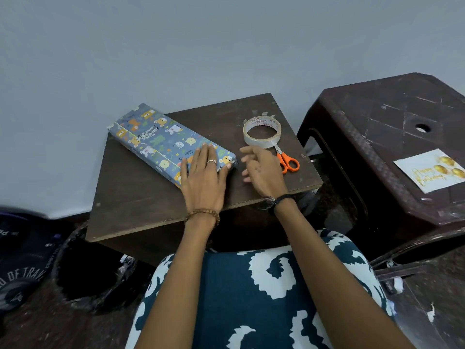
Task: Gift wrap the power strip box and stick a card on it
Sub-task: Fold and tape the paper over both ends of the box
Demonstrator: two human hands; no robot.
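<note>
The box (166, 142) lies at centre left of the frame on the table (141, 197); it is fully covered in blue paper printed with small animals; it runs diagonally from upper left to lower right; its upper-left end overhangs the table's far edge.

The left hand (203, 175) lies flat, palm down, on the lower-right end of the box; its fingers (210, 153) are extended and close together, pressing on the paper, not gripping; one finger bears a ring; a bead bracelet (201, 214) sits on the wrist.

The right hand (261, 170) is just right of the box end, above the table; its fingers (247, 150) are loosely curled and slightly apart, holding nothing; contact with the table cannot be determined; a dark band (281, 197) sits on the wrist.

The tape (262, 132) is a clear roll lying flat at upper right of the table, just beyond the right hand; short tape strips (264, 114) stand along the table's far edge behind the roll.

The scissors (288, 162) have orange handles and lie just right of the right hand; the blades point toward the roll and touch it.

The card (427, 170) lies flat at the right edge of the frame on a dark stool (377, 117), well apart from the box; it is white with gold balloons and gold "Happy Birthday" lettering.
</note>
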